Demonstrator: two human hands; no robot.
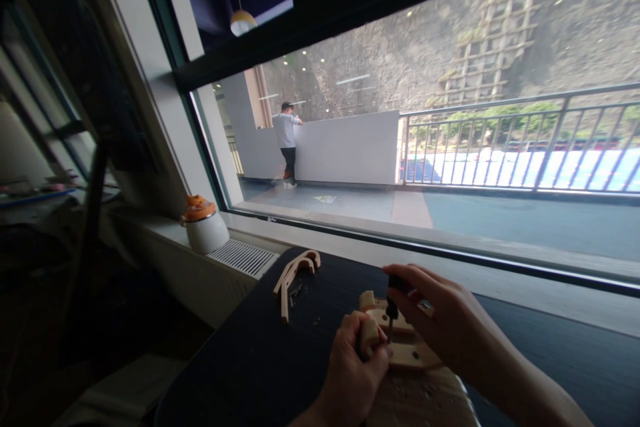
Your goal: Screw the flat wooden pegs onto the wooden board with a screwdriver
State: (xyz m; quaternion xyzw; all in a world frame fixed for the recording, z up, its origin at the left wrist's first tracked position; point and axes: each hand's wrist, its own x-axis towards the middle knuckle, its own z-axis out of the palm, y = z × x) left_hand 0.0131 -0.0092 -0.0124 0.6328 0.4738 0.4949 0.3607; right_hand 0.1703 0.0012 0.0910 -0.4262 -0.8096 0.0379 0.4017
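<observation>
- The right hand (433, 297), lower right of centre, has its fingers clamped on the dark handle of a screwdriver (393, 308), which stands nearly upright.
- The screwdriver's shaft points down to the wooden piece (413, 355) just beside the left thumb; whether its tip sits in a screw is too small to tell.
- The left hand (356, 361), at bottom centre, has its fingers and thumb closed around the rounded end of that wooden piece.
- A second wooden piece (367, 300) lies just behind it, with a dark hole showing.
- Under both is a worn wooden board (425, 397), at the bottom edge of the frame.
- Left of the hands, two curved wooden strips (285, 297) lie near small bits (296, 292) on the black table (240, 360).
- Farther left, a white jar (207, 233) with an orange top stands beside a vent grille (243, 257).
- Through the window, upper centre, a person (287, 130) stands at a pale wall (350, 150); a railing (565, 137) runs to the right edge.
</observation>
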